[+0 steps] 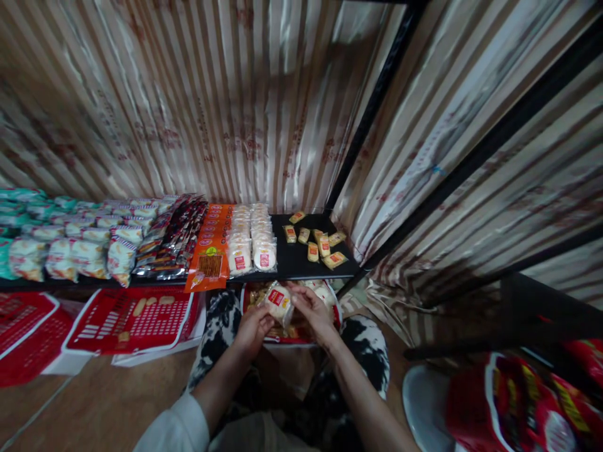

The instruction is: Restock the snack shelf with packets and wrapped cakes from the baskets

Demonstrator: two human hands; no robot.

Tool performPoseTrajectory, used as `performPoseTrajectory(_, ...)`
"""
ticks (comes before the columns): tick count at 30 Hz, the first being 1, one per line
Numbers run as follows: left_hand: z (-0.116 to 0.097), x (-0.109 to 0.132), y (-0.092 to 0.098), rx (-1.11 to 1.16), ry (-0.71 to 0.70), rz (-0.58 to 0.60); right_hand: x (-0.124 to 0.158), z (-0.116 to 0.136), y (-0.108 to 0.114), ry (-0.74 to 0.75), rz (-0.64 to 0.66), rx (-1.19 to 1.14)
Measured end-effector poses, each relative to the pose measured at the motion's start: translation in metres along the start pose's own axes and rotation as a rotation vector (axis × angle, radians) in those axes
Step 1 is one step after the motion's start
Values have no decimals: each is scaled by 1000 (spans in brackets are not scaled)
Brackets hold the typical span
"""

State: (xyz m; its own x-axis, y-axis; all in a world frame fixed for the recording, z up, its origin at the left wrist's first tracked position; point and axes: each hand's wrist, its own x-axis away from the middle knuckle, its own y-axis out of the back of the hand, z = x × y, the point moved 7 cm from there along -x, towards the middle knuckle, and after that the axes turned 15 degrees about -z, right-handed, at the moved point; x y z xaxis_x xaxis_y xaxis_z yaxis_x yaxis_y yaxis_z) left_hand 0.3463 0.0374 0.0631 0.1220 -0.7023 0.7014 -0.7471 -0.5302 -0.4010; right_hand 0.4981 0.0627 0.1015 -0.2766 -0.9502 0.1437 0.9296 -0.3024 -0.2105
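A round white cracker pack (278,301) with a red label is held between both hands, above a red basket (337,314) of packaged snacks. My left hand (254,326) grips its left edge with closed fingers. On its right edge, the fingers of my right hand (313,309) pinch the wrapper. Behind them, two rows of similar white packs (264,254) stand on the black shelf (287,270). Several small yellow snack packs (313,252) lie scattered at the shelf's right end.
An orange bag (207,251), dark packets (169,242) and white-and-green packs (80,254) fill the shelf leftward. Red baskets (132,320) sit below left; another (471,402) is at lower right. Black metal posts (377,103) stand before a striped curtain (226,94).
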Motion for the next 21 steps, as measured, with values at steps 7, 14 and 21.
performPoseTrajectory(7, -7, 1, 1, 201, 64, 10, 29, -28, -41, -60, -32, -43)
performPoseTrajectory(14, 8, -10, 26, -126, 2, -59, 26, -29, -58, 0, -78, 192)
performPoseTrajectory(21, -52, -24, 54, -261, -427, -287, -5, -10, -84, 32, 63, 228)
